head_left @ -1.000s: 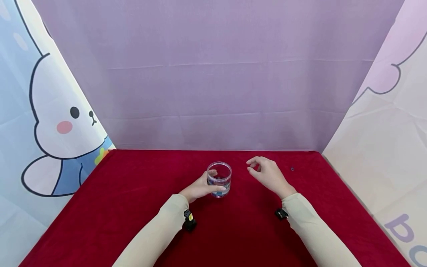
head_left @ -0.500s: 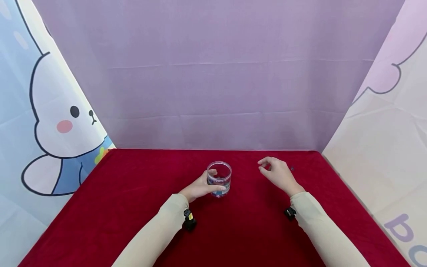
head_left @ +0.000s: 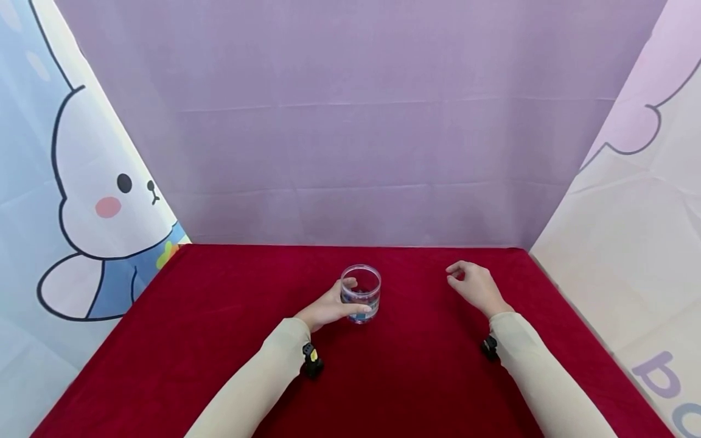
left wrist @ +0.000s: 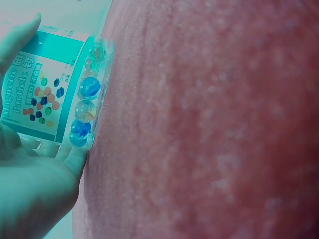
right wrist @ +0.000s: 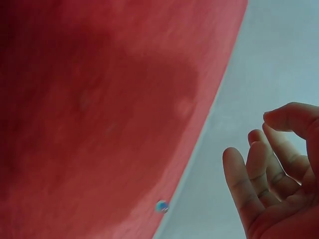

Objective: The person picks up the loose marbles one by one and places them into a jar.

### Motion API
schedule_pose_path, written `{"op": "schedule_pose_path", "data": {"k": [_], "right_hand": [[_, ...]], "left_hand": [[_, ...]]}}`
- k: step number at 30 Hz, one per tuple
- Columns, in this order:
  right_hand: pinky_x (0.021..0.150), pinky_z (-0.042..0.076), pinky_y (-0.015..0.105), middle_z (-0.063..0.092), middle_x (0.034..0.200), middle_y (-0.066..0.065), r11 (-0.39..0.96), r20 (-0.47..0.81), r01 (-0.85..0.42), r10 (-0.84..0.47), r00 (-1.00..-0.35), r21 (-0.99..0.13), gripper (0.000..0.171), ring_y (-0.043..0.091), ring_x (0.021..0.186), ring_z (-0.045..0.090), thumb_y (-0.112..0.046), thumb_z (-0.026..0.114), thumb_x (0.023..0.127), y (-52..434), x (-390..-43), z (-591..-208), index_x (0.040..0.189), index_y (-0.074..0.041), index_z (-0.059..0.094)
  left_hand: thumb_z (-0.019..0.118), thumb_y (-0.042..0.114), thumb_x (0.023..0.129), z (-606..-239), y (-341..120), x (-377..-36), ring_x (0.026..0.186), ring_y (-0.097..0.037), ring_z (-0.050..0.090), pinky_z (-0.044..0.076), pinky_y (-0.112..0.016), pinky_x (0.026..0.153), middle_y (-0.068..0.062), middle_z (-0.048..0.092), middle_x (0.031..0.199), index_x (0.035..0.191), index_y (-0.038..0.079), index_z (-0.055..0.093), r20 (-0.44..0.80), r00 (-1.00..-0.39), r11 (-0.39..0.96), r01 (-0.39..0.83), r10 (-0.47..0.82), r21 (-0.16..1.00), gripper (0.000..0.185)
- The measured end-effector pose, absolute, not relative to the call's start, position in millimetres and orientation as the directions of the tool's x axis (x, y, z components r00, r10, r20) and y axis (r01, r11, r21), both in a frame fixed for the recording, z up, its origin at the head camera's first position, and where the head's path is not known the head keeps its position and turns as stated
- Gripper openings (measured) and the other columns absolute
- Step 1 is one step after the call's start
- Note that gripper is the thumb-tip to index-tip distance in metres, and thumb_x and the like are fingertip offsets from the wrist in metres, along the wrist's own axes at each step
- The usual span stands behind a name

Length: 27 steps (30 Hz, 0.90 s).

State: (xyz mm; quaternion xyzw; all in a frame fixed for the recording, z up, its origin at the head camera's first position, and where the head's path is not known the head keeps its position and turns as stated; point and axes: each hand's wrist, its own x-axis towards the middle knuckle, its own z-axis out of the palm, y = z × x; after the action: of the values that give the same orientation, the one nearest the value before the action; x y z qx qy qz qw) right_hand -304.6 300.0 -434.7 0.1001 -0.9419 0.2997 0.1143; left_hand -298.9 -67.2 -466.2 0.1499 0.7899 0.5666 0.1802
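Observation:
My left hand (head_left: pixel 328 307) grips a clear plastic jar (head_left: pixel 368 281) by its side, thumb across the front. In the left wrist view the jar carries a printed label (left wrist: pixel 42 84), and several glass marbles (left wrist: pixel 85 111) with blue and green swirls lie along its bottom. Over on the right, my right hand (head_left: pixel 475 287) hovers above the cloth with loosely bent fingers and nothing in them. A single glass marble (right wrist: pixel 162 206) lies on the cloth in the right wrist view, apart from the fingers; the hand hides it in the head view.
A red cloth (head_left: pixel 246 286) covers the table. Behind it hangs a purple curtain (head_left: pixel 350 134), with printed cartoon sheets (head_left: pixel 109 182) at the left and right sides. Each wrist wears a small black camera (head_left: pixel 313 361).
My right hand has moved steadily rightward, away from the jar, and now covers the spot where the loose marble showed. The left hand and jar have stayed in place.

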Motion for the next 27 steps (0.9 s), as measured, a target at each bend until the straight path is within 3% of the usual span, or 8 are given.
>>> {"op": "schedule_pose_path", "data": {"k": [6,27], "right_hand": [[0.082,0.053,0.050,0.069,0.106,0.018,0.822,0.254,-0.198,-0.068,-0.965,-0.533,0.025,0.034,0.094,0.064,-0.010,0.062,0.095,315,-310,-437,0.116,0.003,0.068],[0.078,0.053,0.050,0.069,0.108,0.025,0.830,0.138,0.010,0.105,-0.985,-0.558,0.034,0.039,0.094,0.064,-0.017,0.059,0.095,364,-332,-448,0.119,0.006,0.066]], "left_hand": [[0.083,0.044,0.081,-467,-67,-300,0.135,-0.025,0.037,0.038,-0.053,0.109,-0.002,0.034,0.154,0.153,0.016,0.027,-0.114,-0.890,0.310,0.033,0.442,0.950,0.095],[0.082,0.044,0.082,-465,-68,-297,0.136,-0.025,0.036,0.038,-0.054,0.108,-0.002,0.033,0.155,0.154,0.014,0.025,-0.117,-0.885,0.298,0.025,0.451,0.954,0.097]]}}
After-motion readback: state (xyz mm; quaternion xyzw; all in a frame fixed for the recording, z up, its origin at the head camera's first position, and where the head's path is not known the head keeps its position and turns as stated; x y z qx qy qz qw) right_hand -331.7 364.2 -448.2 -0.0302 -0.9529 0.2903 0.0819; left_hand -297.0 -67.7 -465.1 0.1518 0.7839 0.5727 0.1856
